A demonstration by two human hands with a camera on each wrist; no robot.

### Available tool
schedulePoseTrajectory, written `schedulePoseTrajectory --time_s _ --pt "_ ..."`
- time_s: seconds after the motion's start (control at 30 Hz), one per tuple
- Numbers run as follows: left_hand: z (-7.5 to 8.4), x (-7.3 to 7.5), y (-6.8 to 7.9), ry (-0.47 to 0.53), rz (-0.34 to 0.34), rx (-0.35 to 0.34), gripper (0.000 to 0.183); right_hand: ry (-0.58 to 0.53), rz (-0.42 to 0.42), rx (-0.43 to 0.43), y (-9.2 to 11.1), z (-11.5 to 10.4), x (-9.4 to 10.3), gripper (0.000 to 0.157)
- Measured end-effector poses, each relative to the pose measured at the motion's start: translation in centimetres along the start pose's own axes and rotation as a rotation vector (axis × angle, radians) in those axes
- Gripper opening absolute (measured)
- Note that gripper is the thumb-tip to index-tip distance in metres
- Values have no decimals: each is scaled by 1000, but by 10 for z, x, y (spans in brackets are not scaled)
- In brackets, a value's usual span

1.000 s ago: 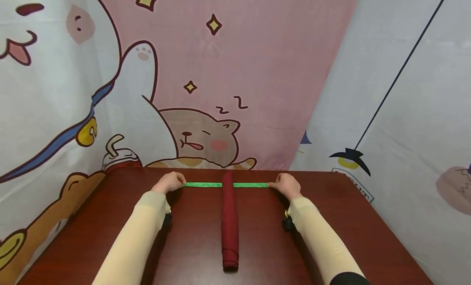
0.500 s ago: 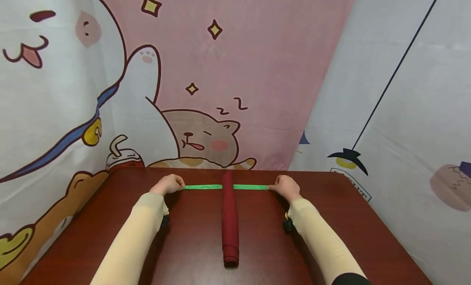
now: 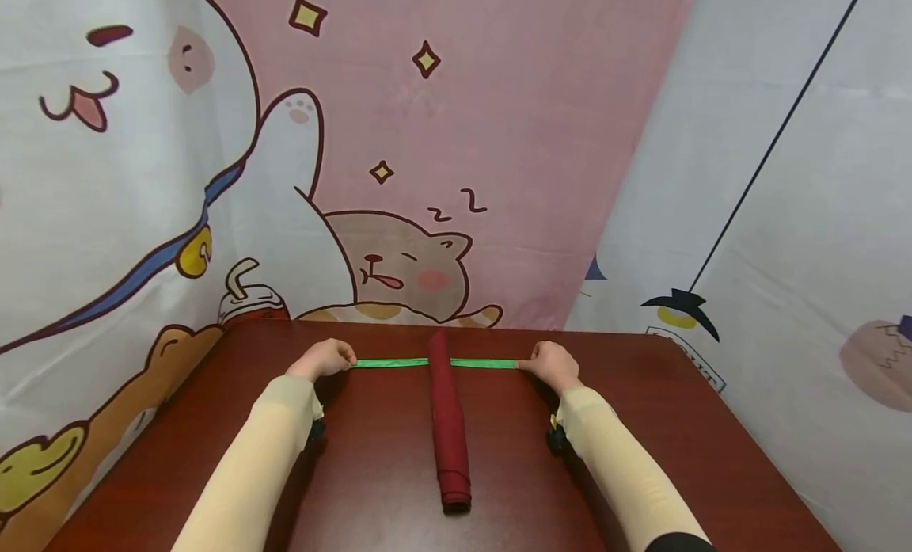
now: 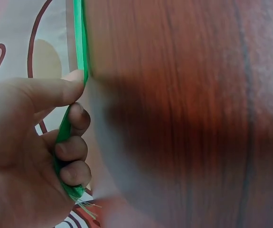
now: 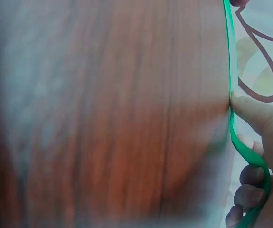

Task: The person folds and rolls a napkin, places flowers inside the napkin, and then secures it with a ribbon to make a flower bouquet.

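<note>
A green ribbon [image 3: 390, 363] is stretched straight from side to side near the table's far edge. My left hand [image 3: 322, 359] pinches its left part between thumb and fingers; in the left wrist view the frayed tail of the ribbon [image 4: 80, 42] runs through the curled fingers. On the other side, my right hand [image 3: 552, 365] pinches the right part, and the ribbon's loose length [image 5: 250, 156] trails down past those fingers. A rolled dark red cloth [image 3: 449, 433] lies lengthwise between the hands. Its far end covers the middle of the ribbon, hiding that stretch.
The brown wooden table [image 3: 378, 473] has its back edge just beyond the hands. Behind it hangs a cloth backdrop [image 3: 513, 140] printed with cartoon animals. A dark device sits under each wrist.
The near end of the rolled cloth has swung slightly right, so the roll now lies at a slant. Both hands keep their pinch with hardly any movement, and the head view has shifted a little.
</note>
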State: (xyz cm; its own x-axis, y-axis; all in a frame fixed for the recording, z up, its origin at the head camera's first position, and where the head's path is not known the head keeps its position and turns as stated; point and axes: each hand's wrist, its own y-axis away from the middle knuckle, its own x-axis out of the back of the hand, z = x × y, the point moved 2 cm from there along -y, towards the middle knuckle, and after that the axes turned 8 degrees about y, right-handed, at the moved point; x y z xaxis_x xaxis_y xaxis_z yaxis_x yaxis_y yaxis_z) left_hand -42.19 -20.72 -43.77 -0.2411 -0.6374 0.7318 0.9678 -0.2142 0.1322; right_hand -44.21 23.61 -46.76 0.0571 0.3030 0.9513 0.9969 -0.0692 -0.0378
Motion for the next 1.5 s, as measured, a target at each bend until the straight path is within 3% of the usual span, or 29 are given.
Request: schedulePoseTrajectory --time_s 0.2,0.4,0.77,1.03,1.5 --pt "-10 -5 -8 43 12 -14 15 -4 0 -14 -6 -1 -4 41" --pt "-9 -8 -17 60 53 -37 14 -2 35 -28 -17 0 -6 44" --pt "0 -2 -23 -24 131 97 7 78 29 1 -31 -8 -6 56" --pt "-7 -1 -17 -13 138 138 9 65 -6 10 -31 -15 -6 58" --pt "-13 -1 11 -2 143 118 9 85 -23 17 -20 -24 -9 54"
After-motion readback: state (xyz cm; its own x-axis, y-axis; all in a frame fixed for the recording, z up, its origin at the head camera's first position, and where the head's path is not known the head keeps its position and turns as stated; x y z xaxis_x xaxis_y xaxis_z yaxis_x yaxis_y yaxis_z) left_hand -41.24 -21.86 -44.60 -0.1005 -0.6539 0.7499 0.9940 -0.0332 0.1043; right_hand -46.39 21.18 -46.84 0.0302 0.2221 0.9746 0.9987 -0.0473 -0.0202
